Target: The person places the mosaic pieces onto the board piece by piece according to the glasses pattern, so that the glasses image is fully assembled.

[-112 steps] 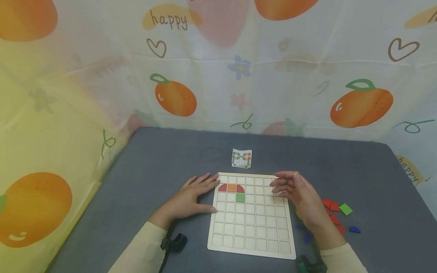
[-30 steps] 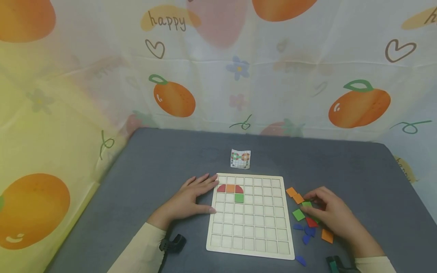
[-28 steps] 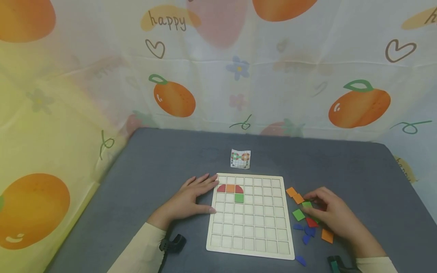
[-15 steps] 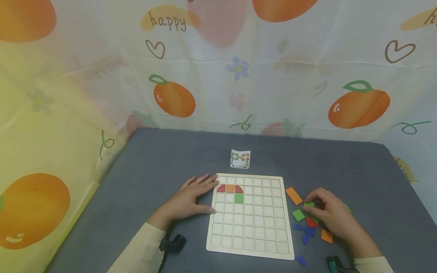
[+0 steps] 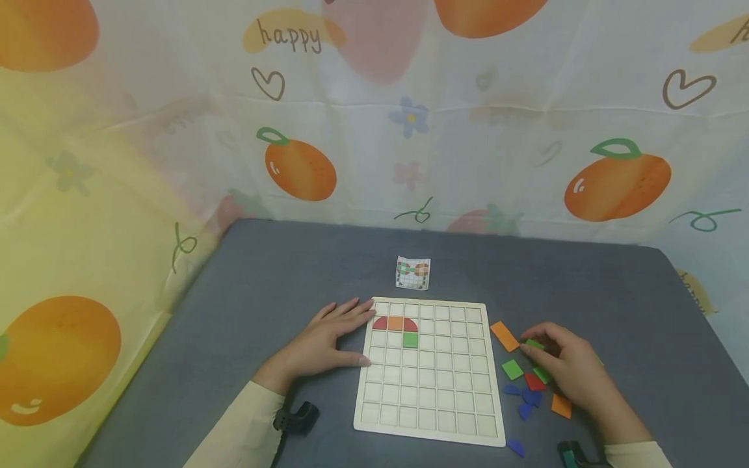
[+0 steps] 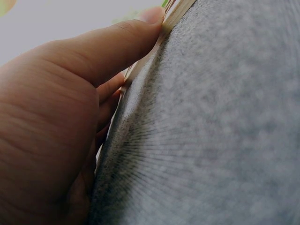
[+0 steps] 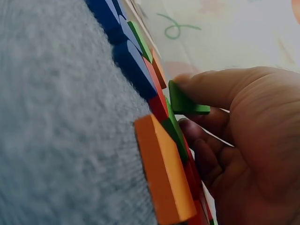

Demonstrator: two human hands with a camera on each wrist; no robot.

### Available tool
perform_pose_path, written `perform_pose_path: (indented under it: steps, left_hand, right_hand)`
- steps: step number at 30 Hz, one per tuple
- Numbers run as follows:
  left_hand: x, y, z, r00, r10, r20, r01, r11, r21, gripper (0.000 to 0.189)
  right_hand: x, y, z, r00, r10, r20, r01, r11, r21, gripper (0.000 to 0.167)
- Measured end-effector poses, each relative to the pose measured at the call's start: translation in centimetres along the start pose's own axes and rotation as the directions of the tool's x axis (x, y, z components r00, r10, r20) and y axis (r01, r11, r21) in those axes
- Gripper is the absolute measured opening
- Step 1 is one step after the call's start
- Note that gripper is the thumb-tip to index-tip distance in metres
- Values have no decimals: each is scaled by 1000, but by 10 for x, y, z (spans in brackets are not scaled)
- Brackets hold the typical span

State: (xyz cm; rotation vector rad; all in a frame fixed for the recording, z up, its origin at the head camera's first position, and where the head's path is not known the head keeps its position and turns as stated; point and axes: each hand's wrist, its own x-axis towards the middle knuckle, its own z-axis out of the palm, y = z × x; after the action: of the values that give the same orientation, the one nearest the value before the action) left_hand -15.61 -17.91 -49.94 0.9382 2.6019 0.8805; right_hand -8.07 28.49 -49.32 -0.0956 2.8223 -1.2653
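My right hand (image 5: 576, 370) pinches a green tile (image 7: 185, 104) between thumb and fingers, just over the loose pieces. In the right wrist view the tile is tilted, its shape partly hidden by the thumb. My left hand (image 5: 313, 341) lies with fingers spread against the left edge of a pale wooden grid board (image 5: 435, 396), thumb touching the rim. Set in the board's upper left are a red rounded piece (image 5: 380, 323), an orange square (image 5: 395, 323), another red rounded piece (image 5: 411, 324) and a green square (image 5: 410, 340) below it.
Right of the board lie orange tiles (image 5: 504, 336), a green tile (image 5: 512, 370), a red piece (image 5: 535, 381), several blue pieces (image 5: 525, 411) and an orange square (image 5: 561, 406). A small pattern card (image 5: 413, 273) sits behind the board on the grey table (image 5: 292, 266).
My right hand has moved from the board's right edge to the loose pieces and tilted up a green tile. Two staggered orange tiles now line up as one strip. The left hand stays put.
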Motion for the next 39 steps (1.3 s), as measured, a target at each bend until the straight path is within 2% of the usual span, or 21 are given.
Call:
perform_pose_path:
  steps: [8,12,15,19,26,39]
  left_hand:
    - [0,1,-1,1000,3,0,-3,1000,-2,96]
    - [0,1,-1,1000,3,0,-3,1000,-4,96]
    - [0,1,-1,1000,-1,2,1,1000,-1,97]
    - [0,0,-1,1000,-3,2,3,1000,7,98]
    - [1,-1,2,1000,2,-3,-2,1000,11,98]
    - [1,0,1,1000,-12,11,11,1000,11,98]
  right_hand:
    - [-1,-12,5,990,-103,-98,100,994,-41,14]
    - [-1,-21,10,977,-144,-155,143,990,-22,15]
    - [-2,-30,15,973,-156,-170,159,987,4,16]
    - [-1,-42,25,967,-192,-169,202,978,47,18]
    - [-2,-62,43,941,-302,-152,319,942,105,27]
    - [0,-87,57,916,-378,-131,392,914,103,28]
